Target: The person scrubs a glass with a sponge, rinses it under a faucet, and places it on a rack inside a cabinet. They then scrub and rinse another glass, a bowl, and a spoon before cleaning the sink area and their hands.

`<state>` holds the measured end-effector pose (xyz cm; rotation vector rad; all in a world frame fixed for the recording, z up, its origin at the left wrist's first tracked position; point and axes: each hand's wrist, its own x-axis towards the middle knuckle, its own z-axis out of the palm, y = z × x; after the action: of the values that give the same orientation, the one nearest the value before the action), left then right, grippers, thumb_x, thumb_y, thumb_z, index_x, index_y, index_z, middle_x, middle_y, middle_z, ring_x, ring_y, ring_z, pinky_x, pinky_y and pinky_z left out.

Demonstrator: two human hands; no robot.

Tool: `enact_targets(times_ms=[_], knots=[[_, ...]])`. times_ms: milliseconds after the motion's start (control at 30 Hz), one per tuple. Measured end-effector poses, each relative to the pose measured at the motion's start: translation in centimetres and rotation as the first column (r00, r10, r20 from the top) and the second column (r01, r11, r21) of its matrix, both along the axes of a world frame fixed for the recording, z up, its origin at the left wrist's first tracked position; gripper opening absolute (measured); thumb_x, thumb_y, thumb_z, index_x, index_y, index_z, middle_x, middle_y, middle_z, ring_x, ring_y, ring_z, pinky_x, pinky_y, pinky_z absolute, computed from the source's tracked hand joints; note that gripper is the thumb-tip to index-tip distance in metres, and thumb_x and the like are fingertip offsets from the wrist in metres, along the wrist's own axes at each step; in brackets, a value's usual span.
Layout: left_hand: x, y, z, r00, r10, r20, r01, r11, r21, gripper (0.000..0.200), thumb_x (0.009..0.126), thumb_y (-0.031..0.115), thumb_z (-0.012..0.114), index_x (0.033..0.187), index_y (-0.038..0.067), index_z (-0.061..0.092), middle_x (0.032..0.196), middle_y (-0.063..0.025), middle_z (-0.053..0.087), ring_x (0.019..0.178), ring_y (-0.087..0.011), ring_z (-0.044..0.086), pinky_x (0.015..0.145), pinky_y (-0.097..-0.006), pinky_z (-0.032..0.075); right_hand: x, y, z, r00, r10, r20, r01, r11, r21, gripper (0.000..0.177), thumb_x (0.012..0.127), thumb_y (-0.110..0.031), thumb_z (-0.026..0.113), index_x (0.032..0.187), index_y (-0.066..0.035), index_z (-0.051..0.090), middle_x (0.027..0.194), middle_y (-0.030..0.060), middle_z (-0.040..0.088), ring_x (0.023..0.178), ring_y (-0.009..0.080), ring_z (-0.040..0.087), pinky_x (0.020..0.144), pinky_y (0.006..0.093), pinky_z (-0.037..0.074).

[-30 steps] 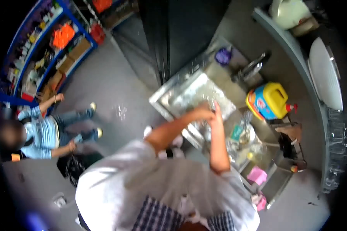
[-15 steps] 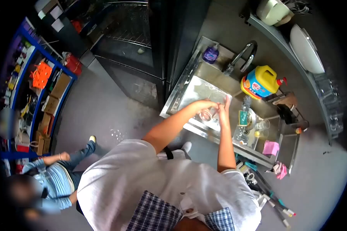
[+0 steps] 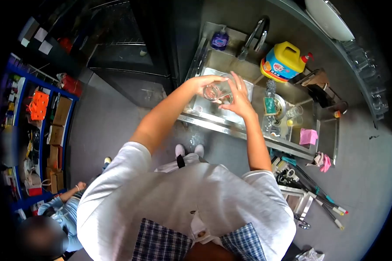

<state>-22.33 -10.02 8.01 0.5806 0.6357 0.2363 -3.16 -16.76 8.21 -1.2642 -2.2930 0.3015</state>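
Over the left basin of a metal sink (image 3: 224, 124), my left hand (image 3: 204, 85) is wrapped round a clear glass (image 3: 212, 92), whose round end faces me. My right hand (image 3: 238, 98) is beside the glass with its fingers spread and curved around its right side; whether it touches the glass is hard to tell. Below them is a shiny metal surface in the basin. A green scouring sponge (image 3: 269, 105) lies near the divider, and more glasses (image 3: 294, 112) lie in the right basin.
Behind the sink are a purple soap bottle (image 3: 220, 40), a faucet (image 3: 259, 37) and a yellow detergent jug (image 3: 284, 61). A pink cloth (image 3: 308, 136) lies at the right. Glasses hang under a shelf (image 3: 318, 30). Another person (image 3: 65, 213) is at lower left.
Both hands have risen toward the back of the sink with the glass. My right hand's fingers have spread apart. The view has shifted, and the other person appears lower in it.
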Motion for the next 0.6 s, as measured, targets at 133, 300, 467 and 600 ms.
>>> enact_targets(times_ms=[133, 300, 467, 600], knots=[[0.6, 1.2, -1.4, 0.993, 0.022, -0.117, -0.023, 1.000, -0.014, 0.093, 0.075, 0.054, 0.067, 0.138, 0.003, 0.022, 0.111, -0.0262, 0.053, 0.075, -0.0397, 0.064, 0.067, -0.0455, 0.058, 0.5, 3.9, -2.3, 0.986, 0.111, -0.122, -0.104, 0.993, 0.061, 0.079, 0.053, -0.017, 0.082, 0.122, -0.002, 0.046, 0.125, 0.0160, 0.049, 0.121, 0.0354, 0.042, 0.100, 0.0441, 0.036], [0.3, 4.2, -1.0, 0.976, -0.164, -0.141, 0.167, 0.986, 0.007, 0.098, 0.077, 0.077, 0.041, 0.130, -0.005, 0.037, 0.123, -0.0269, 0.050, 0.086, -0.0457, 0.063, 0.074, -0.0470, 0.055, 0.4, 5.3, -2.5, 0.867, -0.052, -0.495, -0.034, 0.986, -0.163, 0.080, 0.049, -0.017, 0.084, 0.119, -0.002, 0.048, 0.110, 0.0167, 0.059, 0.105, 0.0277, 0.057, 0.088, 0.0383, 0.046], [-4.3, -6.1, 10.2, 0.286, 0.877, -0.387, 0.380, 0.267, 0.885, 0.068, 0.074, 0.037, 0.069, 0.126, 0.001, 0.043, 0.116, -0.0239, 0.053, 0.110, -0.0353, 0.053, 0.090, -0.0395, 0.044, 1.5, 5.5, -11.7, 0.374, -0.360, -0.855, -0.213, 0.863, -0.457, 0.053, 0.065, 0.005, 0.074, 0.109, -0.009, 0.048, 0.098, 0.0025, 0.056, 0.089, 0.0144, 0.056, 0.079, 0.0302, 0.047], [-7.7, -6.3, 10.3, 0.014, 0.923, -0.384, 0.308, 0.362, 0.880, 0.066, 0.075, 0.030, 0.067, 0.126, -0.001, 0.039, 0.112, -0.0249, 0.054, 0.109, -0.0375, 0.052, 0.089, -0.0414, 0.044, 1.1, 4.2, -11.9, 0.080, -0.623, -0.778, -0.405, 0.693, -0.596, 0.044, 0.071, 0.006, 0.069, 0.107, -0.011, 0.049, 0.095, 0.0010, 0.057, 0.082, 0.0131, 0.057, 0.076, 0.0274, 0.047]])
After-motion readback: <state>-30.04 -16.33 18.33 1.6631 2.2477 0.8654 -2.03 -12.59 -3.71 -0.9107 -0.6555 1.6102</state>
